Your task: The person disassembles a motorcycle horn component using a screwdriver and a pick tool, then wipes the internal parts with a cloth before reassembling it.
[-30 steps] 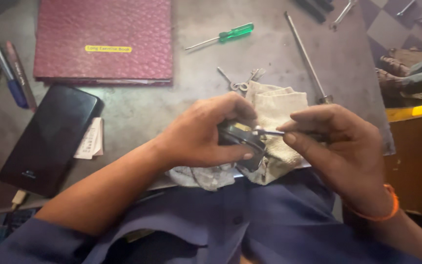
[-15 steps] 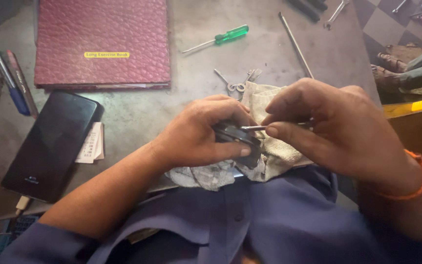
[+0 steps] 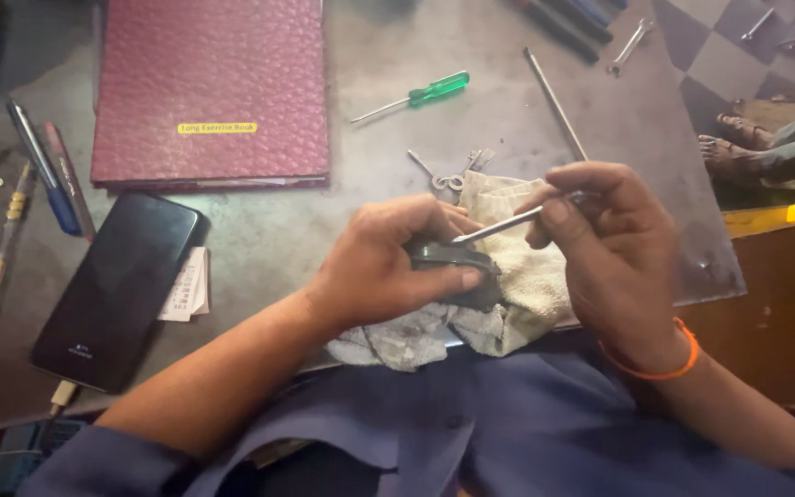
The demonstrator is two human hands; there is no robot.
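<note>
- Closest in: blue-sleeved arms, with an orange band (image 3: 660,368) on the right wrist.
- Left hand (image 3: 388,262) is wrapped around a small dark object (image 3: 457,262), thumb pressed along its near side – it sits over a dirty pale rag (image 3: 508,276) at the near edge of the grey table (image 3: 324,230).
- Right hand (image 3: 614,244) pinches a thin metal tool (image 3: 508,224) between fingertips, its tip touching the top of the dark object.
- Off to the left: a black phone (image 3: 117,285) with a cable plugged in, lying partly on a paper slip (image 3: 186,285).
- Just past the rag, small scissors (image 3: 448,175) and a long metal rod (image 3: 554,103).
- Further back – a green-handled screwdriver (image 3: 416,95), a maroon notebook (image 3: 209,83), pens (image 3: 43,170) at the left edge.
- Far right, someone's bare feet (image 3: 738,152) on a checkered floor.
</note>
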